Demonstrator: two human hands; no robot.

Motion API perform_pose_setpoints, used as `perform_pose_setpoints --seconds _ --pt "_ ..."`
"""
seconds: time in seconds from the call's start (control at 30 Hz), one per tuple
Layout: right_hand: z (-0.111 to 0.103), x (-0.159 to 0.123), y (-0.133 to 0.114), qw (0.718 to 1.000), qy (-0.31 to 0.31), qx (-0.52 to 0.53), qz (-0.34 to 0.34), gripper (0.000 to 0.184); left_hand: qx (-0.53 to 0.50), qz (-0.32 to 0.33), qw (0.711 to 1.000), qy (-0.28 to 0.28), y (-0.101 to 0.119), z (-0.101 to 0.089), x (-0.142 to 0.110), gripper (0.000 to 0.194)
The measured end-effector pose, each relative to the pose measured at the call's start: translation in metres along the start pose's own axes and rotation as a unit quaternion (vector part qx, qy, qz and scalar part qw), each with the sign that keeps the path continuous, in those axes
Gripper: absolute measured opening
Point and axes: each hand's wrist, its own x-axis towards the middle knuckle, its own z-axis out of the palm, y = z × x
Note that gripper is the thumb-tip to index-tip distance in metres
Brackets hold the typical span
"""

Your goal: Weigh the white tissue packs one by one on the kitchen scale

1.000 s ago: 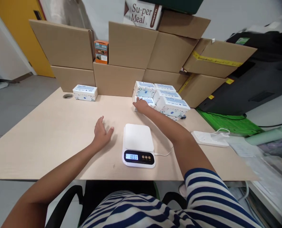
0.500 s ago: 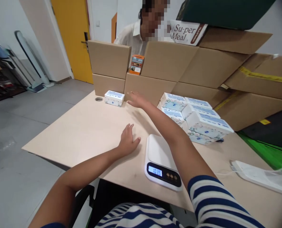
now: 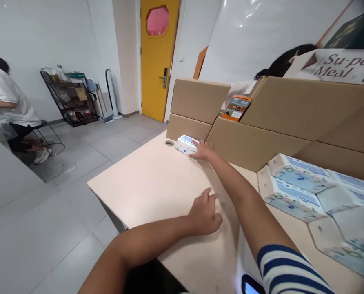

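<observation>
My right hand (image 3: 203,150) is at the far side of the table, closed around the right end of a white and blue tissue pack (image 3: 184,145). Its thumb lies on the near face, and part of the pack is covered by the hand. My left hand (image 3: 205,214) hovers low over the near part of the table with loosely bent fingers apart, holding nothing. Below my right forearm, a white digital scale (image 3: 242,261) is partly in view, its display cut off at the bottom edge. Several similar tissue packs (image 3: 298,204) are stacked at the right.
Cardboard boxes (image 3: 261,141) line the table's back edge, with an orange packet (image 3: 236,108) standing among them. A round cable hole (image 3: 169,143) sits left of the tissue pack. At far left another person (image 3: 13,94) sits; beyond are a shelf (image 3: 68,98) and a yellow door (image 3: 153,61).
My right hand has reached forward and left onto the lone tissue pack. The view has swung left, bringing the seated person into sight and pushing the scale partly out of frame.
</observation>
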Motion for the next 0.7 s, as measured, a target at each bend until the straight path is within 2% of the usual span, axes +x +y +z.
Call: perform_pose_setpoints --seconds 0.1,0.2,0.3,0.4,0.47,0.6,0.7 --pt "0.005 -0.003 -0.006 0.996 -0.048 -0.052 0.062 0.1 0.008 -0.005 1.0 -0.017 0.006 -0.002 -0.003 0.079" --pt "0.004 -0.007 -0.008 0.993 -0.072 -0.066 0.071 0.101 0.002 0.002 1.0 -0.019 0.008 0.0 -0.003 0.077" --pt "0.004 -0.012 -0.008 0.993 -0.085 -0.049 0.071 0.098 -0.028 0.018 0.999 0.016 0.001 -0.003 0.004 0.079" --pt "0.003 -0.022 -0.009 0.994 -0.085 -0.02 0.069 0.088 -0.04 0.023 0.993 0.111 -0.009 -0.021 0.018 0.083" --pt "0.002 -0.033 -0.011 0.995 -0.083 -0.002 0.058 0.084 -0.035 -0.005 0.98 0.195 -0.016 -0.04 0.029 0.081" --pt "-0.003 -0.069 -0.013 0.994 -0.098 0.037 0.011 0.084 -0.06 -0.086 0.939 0.327 -0.026 -0.077 0.042 0.08" --pt "-0.01 -0.107 -0.011 0.991 -0.121 0.06 -0.025 0.088 -0.133 -0.116 0.905 0.387 -0.032 -0.09 0.045 0.07"
